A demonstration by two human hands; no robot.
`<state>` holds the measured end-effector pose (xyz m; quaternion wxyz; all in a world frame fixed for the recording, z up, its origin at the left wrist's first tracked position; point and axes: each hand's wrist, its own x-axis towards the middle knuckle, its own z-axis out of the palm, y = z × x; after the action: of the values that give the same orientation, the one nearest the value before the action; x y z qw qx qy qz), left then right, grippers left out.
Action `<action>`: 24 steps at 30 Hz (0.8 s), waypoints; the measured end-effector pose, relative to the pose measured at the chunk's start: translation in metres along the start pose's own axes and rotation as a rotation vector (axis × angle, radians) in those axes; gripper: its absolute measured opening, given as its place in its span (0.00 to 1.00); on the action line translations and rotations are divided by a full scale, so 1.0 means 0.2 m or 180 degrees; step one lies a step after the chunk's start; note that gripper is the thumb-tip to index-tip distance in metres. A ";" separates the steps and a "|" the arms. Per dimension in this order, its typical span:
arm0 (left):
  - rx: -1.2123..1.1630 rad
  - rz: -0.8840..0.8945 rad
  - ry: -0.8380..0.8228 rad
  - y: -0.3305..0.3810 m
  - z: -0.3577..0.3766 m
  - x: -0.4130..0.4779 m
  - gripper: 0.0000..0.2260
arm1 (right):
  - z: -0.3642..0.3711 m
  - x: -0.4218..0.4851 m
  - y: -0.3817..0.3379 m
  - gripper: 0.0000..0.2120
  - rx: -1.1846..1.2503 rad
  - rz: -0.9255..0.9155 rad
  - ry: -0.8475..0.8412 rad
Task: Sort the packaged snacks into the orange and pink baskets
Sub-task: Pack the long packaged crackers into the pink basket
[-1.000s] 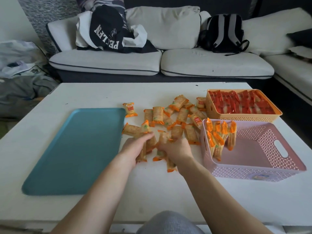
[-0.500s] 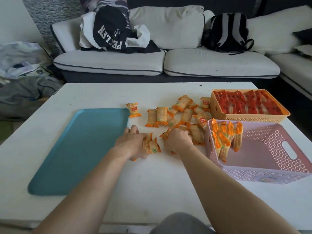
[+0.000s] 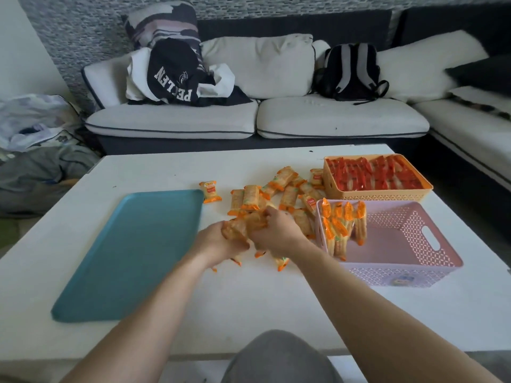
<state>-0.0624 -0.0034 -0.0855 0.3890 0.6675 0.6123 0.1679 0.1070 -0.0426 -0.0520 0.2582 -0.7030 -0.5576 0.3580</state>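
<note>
Over the table (image 3: 249,305), left hand (image 3: 218,241) and right hand (image 3: 276,230) both curl fingers round one snack bundle (image 3: 243,225), just beside pink basket (image 3: 431,261).

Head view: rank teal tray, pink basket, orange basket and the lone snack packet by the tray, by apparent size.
1. teal tray
2. pink basket (nearer the camera, so its lead is unsure)
3. orange basket
4. lone snack packet
</note>
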 end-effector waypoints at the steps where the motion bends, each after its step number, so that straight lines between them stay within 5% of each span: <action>1: -0.0456 0.0049 0.0001 0.07 0.00 -0.03 0.10 | -0.08 -0.05 -0.03 0.15 0.0169 -0.0150 0.0107; 6: -0.1788 0.0610 -0.0166 0.56 0.12 -0.12 0.21 | -0.60 -0.30 -0.04 0.16 0.1095 -0.0821 0.0437; 9: -0.2143 0.0863 -0.0064 0.85 0.36 -0.12 0.27 | -0.88 -0.36 0.17 0.17 0.1619 -0.0695 0.0595; 15: -0.0678 0.1162 -0.0349 1.11 0.79 -0.10 0.41 | -1.07 -0.38 0.67 0.22 0.2063 -0.0058 0.0820; 18: -0.0374 0.1117 -0.0614 1.09 0.86 -0.06 0.48 | -1.08 -0.35 0.75 0.19 0.1669 0.0159 0.0696; 21: -0.0109 0.1245 -0.0704 1.08 0.82 -0.06 0.37 | -1.11 -0.33 0.72 0.10 0.0703 0.0217 0.0495; 24: -0.0439 0.1400 -0.0442 1.06 0.76 -0.03 0.20 | -1.13 -0.31 0.68 0.10 -0.0058 0.0088 0.1313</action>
<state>0.1881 -0.0460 -0.0284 0.4289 0.7665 0.4112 0.2437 0.3596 -0.1279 -0.0034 0.3557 -0.7713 -0.4864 0.2049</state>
